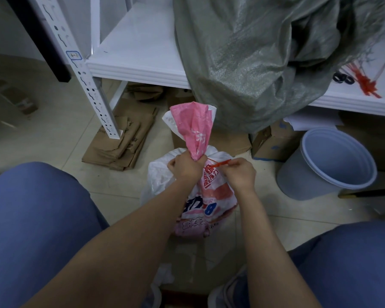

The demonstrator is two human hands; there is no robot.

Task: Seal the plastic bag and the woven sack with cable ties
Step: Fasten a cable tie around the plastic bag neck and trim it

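— Plastic bag (pixel 211 192): where does it sit?
— Upright on the tiled floor (pixel 53 134), straight under both hands, between two knees in blue cloth. It is thin, crinkled film, white with pink and red print and a blue figure 8.
— And the left hand (pixel 186 166)?
— Its fist is curled tight round the gathered neck. Beyond the fist, the top of the bag fans out in a crumpled pink plume.
— The right hand (pixel 240 174)?
— Just beside the left, thumb and fingers pinching the free end of a red cable tie (pixel 218 162). The thin, flat strap runs from that pinch to the neck, right against the left fist. Whether it goes all the way round, I cannot tell.
— The woven sack (pixel 253 63)?
— Well beyond the hands, slumped on a white metal shelf (pixel 138 52), with its lower part hanging over the edge. It is grey-green, coarsely woven and deeply folded, the mouth slack with frayed threads.
— Anything else nearby?
— Right of the right hand, a round, pale blue plastic bucket (pixel 298 181) with a ribbed rim. Past it, on the shelf, lies a loose bunch of red ties (pixel 365 83). Left of the left hand, flattened brown paper bags (pixel 120 147) lie stacked beside a perforated white upright (pixel 87 81).
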